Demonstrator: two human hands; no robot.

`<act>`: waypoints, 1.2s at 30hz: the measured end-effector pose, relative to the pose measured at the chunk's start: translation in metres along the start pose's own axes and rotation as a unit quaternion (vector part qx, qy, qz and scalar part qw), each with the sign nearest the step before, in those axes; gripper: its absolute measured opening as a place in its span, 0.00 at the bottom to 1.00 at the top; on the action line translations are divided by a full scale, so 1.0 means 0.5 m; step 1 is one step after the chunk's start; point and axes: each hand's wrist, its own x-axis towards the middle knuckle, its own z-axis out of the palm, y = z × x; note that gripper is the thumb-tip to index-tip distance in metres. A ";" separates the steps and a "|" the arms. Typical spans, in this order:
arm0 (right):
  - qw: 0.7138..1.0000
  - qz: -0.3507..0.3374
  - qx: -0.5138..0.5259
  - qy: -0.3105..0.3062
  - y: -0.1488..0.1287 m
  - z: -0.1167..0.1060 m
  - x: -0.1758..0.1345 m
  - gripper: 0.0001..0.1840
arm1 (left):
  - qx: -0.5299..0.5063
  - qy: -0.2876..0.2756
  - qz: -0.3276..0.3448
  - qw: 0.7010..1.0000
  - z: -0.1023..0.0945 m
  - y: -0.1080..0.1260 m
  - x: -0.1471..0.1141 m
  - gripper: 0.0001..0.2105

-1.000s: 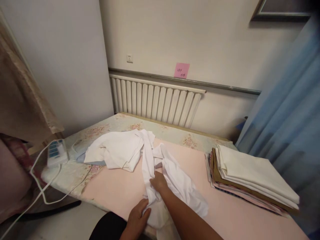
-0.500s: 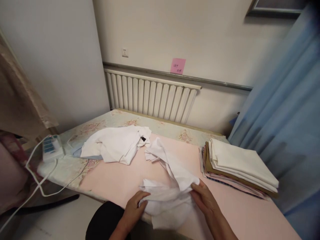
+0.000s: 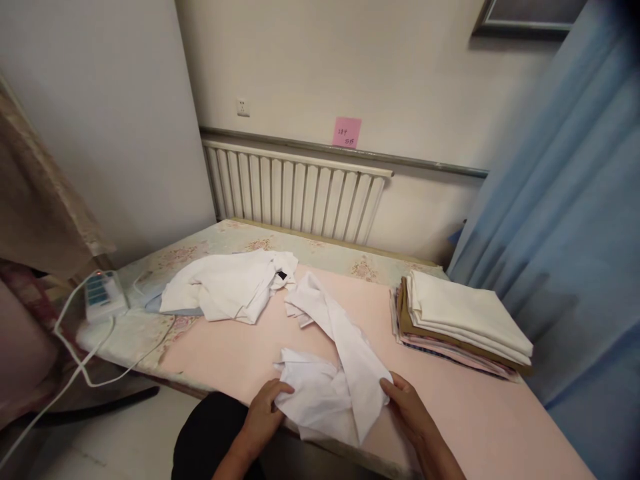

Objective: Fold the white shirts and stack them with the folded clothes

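A crumpled piece of white cloth lies at the front edge of the pink-covered table, with one long strip of it reaching back and to the left. My left hand pinches its left edge between thumb and fingers. On the other side, my right hand grips the cloth's right edge, thumb on top. A heap of white garments, with a small black patch, rests at the back left on something light blue.
A stack of folded fabrics stands at the right by a blue curtain. At the left sit a power strip and white cords. A radiator runs behind the table. A black rounded object is below the front edge.
The white cloth has been lowered and spread flatter on the table, its strip now lying straighter. Both hands keep their hold. The view has shifted slightly to the right.
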 end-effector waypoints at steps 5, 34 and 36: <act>0.997 -0.016 -0.079 -0.001 -0.004 -0.002 0.010 0.23 | -0.005 0.007 -0.001 1.000 0.002 -0.002 0.003 0.12; 0.992 -0.066 -0.110 -0.024 -0.217 0.179 0.187 0.12 | -0.019 0.035 0.005 0.999 0.000 -0.007 0.009 0.12; 0.991 -0.093 -0.087 -0.033 -0.252 0.229 0.229 0.14 | -0.027 0.045 -0.019 0.998 0.000 -0.011 0.009 0.15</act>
